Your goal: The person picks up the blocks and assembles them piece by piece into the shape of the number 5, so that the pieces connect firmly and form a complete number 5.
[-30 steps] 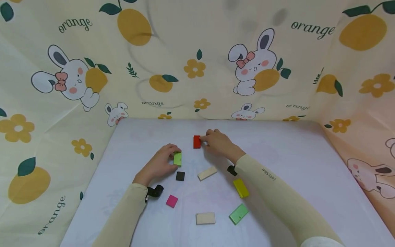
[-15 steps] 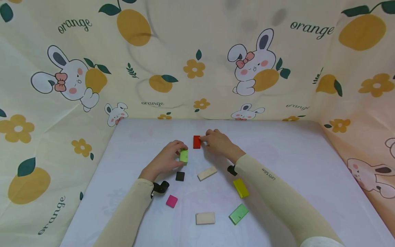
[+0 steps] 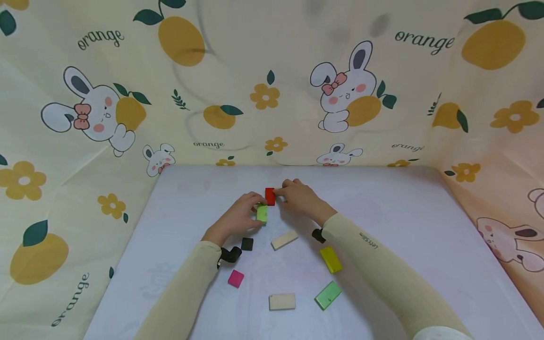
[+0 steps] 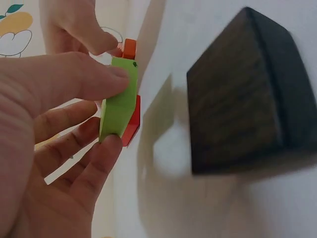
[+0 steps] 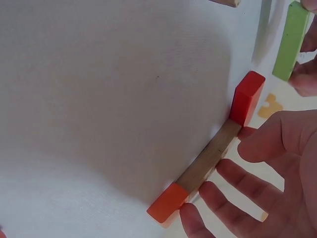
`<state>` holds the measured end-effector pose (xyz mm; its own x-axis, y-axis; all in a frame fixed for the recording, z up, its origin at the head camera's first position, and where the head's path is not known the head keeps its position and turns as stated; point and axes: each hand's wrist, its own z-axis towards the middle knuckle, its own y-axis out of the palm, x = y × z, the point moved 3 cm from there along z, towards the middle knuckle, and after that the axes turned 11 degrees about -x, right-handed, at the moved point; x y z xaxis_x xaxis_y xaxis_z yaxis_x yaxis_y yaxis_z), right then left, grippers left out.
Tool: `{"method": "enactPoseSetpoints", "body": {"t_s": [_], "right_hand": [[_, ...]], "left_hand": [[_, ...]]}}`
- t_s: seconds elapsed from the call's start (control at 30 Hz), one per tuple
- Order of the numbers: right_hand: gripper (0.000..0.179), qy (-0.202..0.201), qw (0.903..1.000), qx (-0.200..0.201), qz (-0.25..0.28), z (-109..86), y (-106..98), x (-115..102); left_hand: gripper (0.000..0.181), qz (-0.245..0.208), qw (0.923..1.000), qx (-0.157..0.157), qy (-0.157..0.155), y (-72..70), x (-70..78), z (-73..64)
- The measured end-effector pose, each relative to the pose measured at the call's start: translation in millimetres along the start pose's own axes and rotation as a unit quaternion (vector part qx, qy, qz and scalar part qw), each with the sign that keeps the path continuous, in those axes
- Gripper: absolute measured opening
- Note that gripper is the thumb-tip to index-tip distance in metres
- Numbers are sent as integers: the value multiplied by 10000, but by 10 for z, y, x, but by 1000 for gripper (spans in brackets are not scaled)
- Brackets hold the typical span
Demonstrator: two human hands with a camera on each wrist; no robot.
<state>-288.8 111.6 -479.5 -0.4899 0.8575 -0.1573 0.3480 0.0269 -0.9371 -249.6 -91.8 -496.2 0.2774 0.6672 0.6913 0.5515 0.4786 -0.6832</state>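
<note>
My left hand (image 3: 237,216) pinches a light green block (image 3: 261,214) between thumb and fingertips. It hangs just off the table, near a red block (image 3: 269,196); its shadow shows in the left wrist view. In the right wrist view the red block (image 5: 247,99) stands at one end of a row, followed by a wooden block (image 5: 210,153) and an orange block (image 5: 168,204). Fingertips of my right hand (image 3: 302,199) touch the back of that row, with the thumb beside the red end. From the head view, the right hand hides the rest of the row.
Nearer the body lie a black block (image 3: 247,244), a pink block (image 3: 235,278), two pale wooden blocks (image 3: 284,240), a yellow block (image 3: 331,259) and a green block (image 3: 328,295). A printed cloth (image 3: 297,94) rises behind the white table (image 3: 403,226).
My left hand has carried the light green block rightward and slightly away from the body, close to the red block. The right hand has stayed in place at the row.
</note>
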Motion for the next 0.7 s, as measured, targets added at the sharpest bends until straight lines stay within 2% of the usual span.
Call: {"method": "enactPoseSetpoints", "body": {"t_s": [0.37,0.7], "right_hand": [[44,-4,9999,-61,106,-22,-29,-33],[46,33,9999,-148,48,-20,-36,-29]], "left_hand": [[51,238,9994,26,238,53,84,121],[52,521,9984,6,218,116,78,177]]}}
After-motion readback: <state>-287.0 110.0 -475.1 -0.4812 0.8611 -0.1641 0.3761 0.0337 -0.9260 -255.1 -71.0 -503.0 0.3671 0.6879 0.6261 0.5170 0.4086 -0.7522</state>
